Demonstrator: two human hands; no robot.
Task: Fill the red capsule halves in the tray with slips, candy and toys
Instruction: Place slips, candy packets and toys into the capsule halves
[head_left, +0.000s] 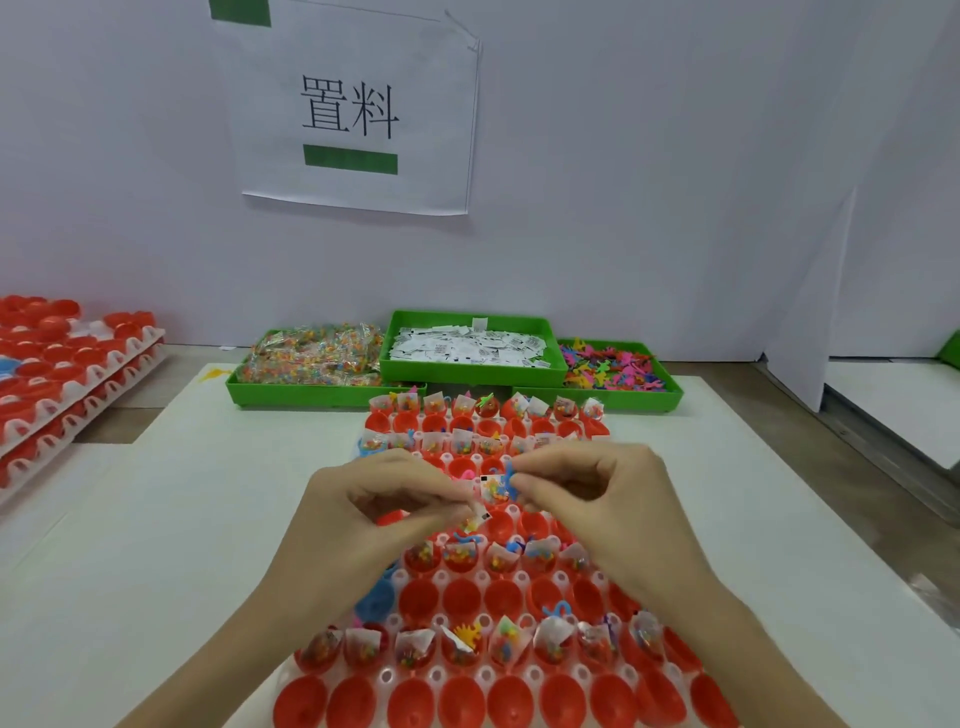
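A small bundle (494, 488), apparently 1 printed slip wrapped round a candy packet with a blue toy at its right edge, is held above the middle of the tray (387, 675). It is pinched from both sides: the left hand (371, 512) grips its lower left corner between thumb and fingertips, and the right hand (587, 499) pinches its right edge together with the blue toy. Neither hand is spread. The bundle is held roughly upright, its long axis near vertical. Directly below and slightly toward the viewer an empty red capsule half (498, 525) is seen, in a row that appears unfilled; the row nearer the viewer is already stocked. The coming move is judged to be a short drop straight down into that half, both hands being about equally near. The supply bins of candy (311, 358), slips (467, 345) and toys (613, 369) lie well beyond the tray.
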